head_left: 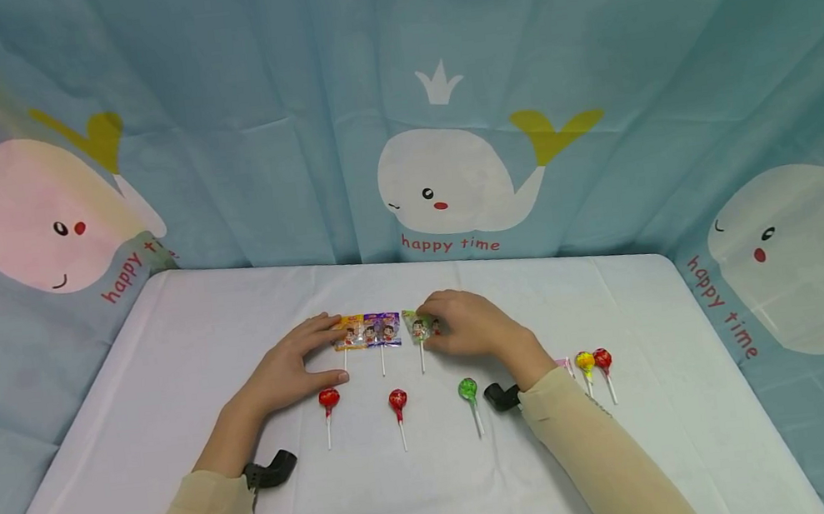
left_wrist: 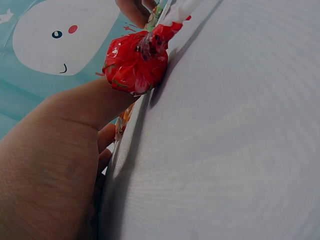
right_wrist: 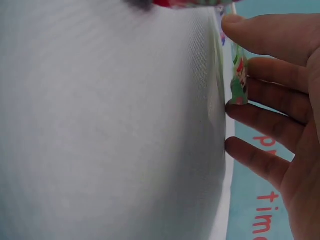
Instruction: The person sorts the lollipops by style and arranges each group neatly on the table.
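My left hand (head_left: 289,362) rests at the left end of a row of flat-wrapped lollipops, its fingers over the edge of the orange-wrapped lollipop (head_left: 351,331). The left thumb is apart from those fingers, close above a red lollipop (head_left: 329,398), which looms large in the left wrist view. Beside the orange one lies a purple-wrapped lollipop (head_left: 382,328). My right hand (head_left: 475,326) holds a green-wrapped lollipop (head_left: 417,323) between thumb and fingers, partly covering its wrapper. In the right wrist view, the green wrapper (right_wrist: 240,80) shows against the fingers.
A second red lollipop (head_left: 398,401) and a round green lollipop (head_left: 468,389) lie nearer the front. Right of the right forearm are yellow (head_left: 585,361) and red (head_left: 602,358) lollipops, plus a partly hidden pink wrapper (head_left: 565,365). A whale-print curtain (head_left: 285,195) hangs behind the white table (head_left: 378,512).
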`<action>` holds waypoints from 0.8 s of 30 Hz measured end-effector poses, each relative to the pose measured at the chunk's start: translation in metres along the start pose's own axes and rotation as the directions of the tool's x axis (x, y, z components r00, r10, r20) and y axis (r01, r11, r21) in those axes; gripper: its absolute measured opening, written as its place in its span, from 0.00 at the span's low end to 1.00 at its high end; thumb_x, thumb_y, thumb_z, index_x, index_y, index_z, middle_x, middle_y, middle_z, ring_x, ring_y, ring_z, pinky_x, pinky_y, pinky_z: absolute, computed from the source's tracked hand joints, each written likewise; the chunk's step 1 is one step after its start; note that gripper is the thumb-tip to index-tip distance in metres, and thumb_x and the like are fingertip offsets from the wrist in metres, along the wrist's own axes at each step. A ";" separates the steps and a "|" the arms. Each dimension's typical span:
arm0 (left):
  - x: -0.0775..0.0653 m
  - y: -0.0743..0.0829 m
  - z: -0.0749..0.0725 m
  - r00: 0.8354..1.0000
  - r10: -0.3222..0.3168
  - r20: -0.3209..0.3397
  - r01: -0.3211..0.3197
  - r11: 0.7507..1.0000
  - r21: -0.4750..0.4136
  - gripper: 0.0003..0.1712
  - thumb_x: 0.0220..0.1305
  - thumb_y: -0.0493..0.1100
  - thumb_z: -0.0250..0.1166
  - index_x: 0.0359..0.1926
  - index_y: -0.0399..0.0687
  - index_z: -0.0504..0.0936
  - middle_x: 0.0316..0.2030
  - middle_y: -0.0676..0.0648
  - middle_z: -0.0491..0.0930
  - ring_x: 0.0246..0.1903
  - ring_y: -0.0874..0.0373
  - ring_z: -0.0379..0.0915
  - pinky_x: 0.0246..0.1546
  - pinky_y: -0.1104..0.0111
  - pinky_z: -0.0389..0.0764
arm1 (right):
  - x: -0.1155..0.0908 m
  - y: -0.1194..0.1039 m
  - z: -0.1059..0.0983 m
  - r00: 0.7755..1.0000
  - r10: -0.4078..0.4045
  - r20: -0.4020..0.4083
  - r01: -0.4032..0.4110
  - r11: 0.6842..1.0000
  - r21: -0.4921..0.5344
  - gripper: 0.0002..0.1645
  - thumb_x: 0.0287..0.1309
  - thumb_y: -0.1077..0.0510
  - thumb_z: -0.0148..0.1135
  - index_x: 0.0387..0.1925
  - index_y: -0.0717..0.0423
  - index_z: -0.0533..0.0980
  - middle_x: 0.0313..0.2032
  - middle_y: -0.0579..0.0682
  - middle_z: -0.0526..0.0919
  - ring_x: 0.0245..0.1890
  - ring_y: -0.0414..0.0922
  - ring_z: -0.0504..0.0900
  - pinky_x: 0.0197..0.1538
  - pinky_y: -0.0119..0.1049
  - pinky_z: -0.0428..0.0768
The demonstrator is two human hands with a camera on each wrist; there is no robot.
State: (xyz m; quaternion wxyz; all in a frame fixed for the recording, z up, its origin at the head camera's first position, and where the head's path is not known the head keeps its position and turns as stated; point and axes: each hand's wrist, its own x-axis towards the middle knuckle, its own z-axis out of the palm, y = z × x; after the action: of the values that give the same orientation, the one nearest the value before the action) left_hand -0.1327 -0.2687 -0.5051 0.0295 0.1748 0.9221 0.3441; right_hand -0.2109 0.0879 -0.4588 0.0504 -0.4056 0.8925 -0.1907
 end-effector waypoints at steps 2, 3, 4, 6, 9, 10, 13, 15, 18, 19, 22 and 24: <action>0.000 0.000 0.000 1.000 -0.001 0.000 0.001 1.000 0.003 0.44 0.59 0.67 0.82 0.73 0.60 0.82 0.80 0.51 0.68 0.83 0.45 0.54 0.80 0.36 0.60 | 0.000 0.000 0.001 1.000 -0.004 0.000 0.004 1.000 -0.007 0.28 0.66 0.47 0.77 0.62 0.54 0.85 0.54 0.45 0.87 0.55 0.43 0.84 0.65 0.44 0.83; 0.000 0.000 0.000 1.000 -0.001 0.000 0.001 1.000 0.003 0.44 0.59 0.67 0.82 0.73 0.60 0.82 0.80 0.52 0.68 0.83 0.45 0.53 0.80 0.36 0.60 | 0.001 0.000 0.001 1.000 -0.005 0.000 0.005 1.000 -0.009 0.28 0.66 0.47 0.77 0.62 0.54 0.85 0.54 0.44 0.87 0.55 0.43 0.83 0.65 0.44 0.83; 0.000 0.000 0.000 1.000 -0.002 0.000 0.002 1.000 0.004 0.44 0.59 0.67 0.82 0.73 0.60 0.82 0.80 0.52 0.68 0.83 0.45 0.53 0.80 0.36 0.60 | 0.001 0.000 0.002 1.000 -0.008 0.000 0.008 1.000 -0.011 0.28 0.66 0.46 0.77 0.62 0.54 0.85 0.54 0.44 0.87 0.55 0.43 0.83 0.65 0.44 0.83; 0.000 -0.001 0.001 1.000 -0.002 0.000 0.002 1.000 0.003 0.44 0.59 0.67 0.81 0.73 0.61 0.82 0.80 0.52 0.68 0.83 0.45 0.53 0.80 0.35 0.60 | 0.001 0.001 0.002 1.000 -0.013 0.000 0.013 1.000 -0.012 0.27 0.66 0.46 0.77 0.62 0.53 0.85 0.54 0.44 0.87 0.54 0.43 0.84 0.65 0.44 0.83; 0.000 0.000 0.001 1.000 0.000 0.000 0.000 1.000 0.001 0.44 0.59 0.67 0.82 0.73 0.61 0.82 0.81 0.52 0.68 0.83 0.45 0.53 0.80 0.35 0.60 | 0.002 0.002 0.003 1.000 -0.021 -0.001 0.021 1.000 -0.013 0.27 0.66 0.45 0.78 0.61 0.53 0.85 0.54 0.44 0.87 0.54 0.43 0.84 0.64 0.44 0.84; 0.000 0.000 0.001 1.000 -0.001 0.000 0.001 1.000 -0.002 0.44 0.59 0.67 0.82 0.73 0.61 0.82 0.81 0.53 0.67 0.84 0.46 0.53 0.80 0.36 0.60 | 0.002 0.002 0.003 1.000 -0.024 -0.002 0.024 1.000 -0.014 0.27 0.66 0.45 0.78 0.61 0.53 0.85 0.54 0.44 0.87 0.54 0.43 0.84 0.64 0.44 0.84; 0.000 0.000 0.001 1.000 0.001 0.000 -0.001 1.000 -0.003 0.44 0.59 0.66 0.82 0.73 0.62 0.82 0.80 0.53 0.68 0.83 0.46 0.53 0.80 0.36 0.60 | 0.002 0.003 0.005 0.999 -0.035 -0.010 0.035 0.999 -0.013 0.27 0.66 0.45 0.79 0.61 0.53 0.86 0.54 0.44 0.87 0.54 0.43 0.84 0.63 0.43 0.84; 0.000 0.000 0.001 1.000 0.001 0.002 -0.001 1.000 -0.003 0.44 0.59 0.66 0.82 0.73 0.62 0.82 0.81 0.53 0.68 0.83 0.46 0.53 0.80 0.36 0.60 | 0.002 0.003 0.006 0.999 -0.036 -0.016 0.036 0.999 -0.009 0.27 0.66 0.45 0.79 0.61 0.52 0.86 0.54 0.43 0.87 0.54 0.43 0.84 0.64 0.43 0.84; 0.001 -0.001 0.001 1.000 0.005 0.001 -0.005 1.000 -0.002 0.44 0.59 0.67 0.82 0.73 0.61 0.82 0.81 0.52 0.68 0.83 0.45 0.53 0.79 0.35 0.60 | 0.003 0.004 0.007 0.999 -0.034 -0.024 0.034 0.999 0.001 0.27 0.66 0.45 0.78 0.61 0.52 0.85 0.54 0.43 0.87 0.54 0.42 0.83 0.64 0.43 0.83; 0.001 -0.001 0.001 1.000 0.003 0.001 -0.003 1.000 -0.002 0.44 0.59 0.66 0.82 0.73 0.61 0.82 0.81 0.52 0.68 0.83 0.45 0.53 0.80 0.35 0.60 | 0.003 0.004 0.007 0.999 -0.032 -0.025 0.032 0.999 0.003 0.27 0.66 0.45 0.78 0.61 0.52 0.85 0.54 0.43 0.87 0.54 0.43 0.83 0.64 0.43 0.83; 0.001 0.000 0.001 1.000 0.004 -0.001 -0.004 1.000 -0.001 0.44 0.59 0.66 0.82 0.73 0.61 0.82 0.80 0.53 0.68 0.83 0.46 0.54 0.80 0.36 0.61 | 0.004 0.003 0.007 0.999 -0.037 -0.031 0.037 0.999 0.007 0.27 0.67 0.45 0.78 0.61 0.52 0.85 0.55 0.44 0.87 0.55 0.43 0.83 0.64 0.43 0.83; 0.001 -0.001 0.001 1.000 0.004 -0.002 -0.004 1.000 0.003 0.44 0.59 0.66 0.82 0.73 0.61 0.82 0.80 0.53 0.68 0.83 0.46 0.54 0.79 0.36 0.61 | 0.005 0.003 0.007 0.998 -0.043 -0.034 0.043 0.999 0.007 0.27 0.67 0.45 0.78 0.61 0.52 0.85 0.55 0.44 0.87 0.55 0.43 0.83 0.64 0.43 0.83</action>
State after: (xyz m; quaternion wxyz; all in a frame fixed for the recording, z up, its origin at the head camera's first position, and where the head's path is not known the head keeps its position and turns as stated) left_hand -0.1338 -0.2681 -0.5062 0.0278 0.1765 0.9223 0.3427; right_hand -0.2144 0.0843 -0.4660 0.0325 -0.4214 0.8835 -0.2022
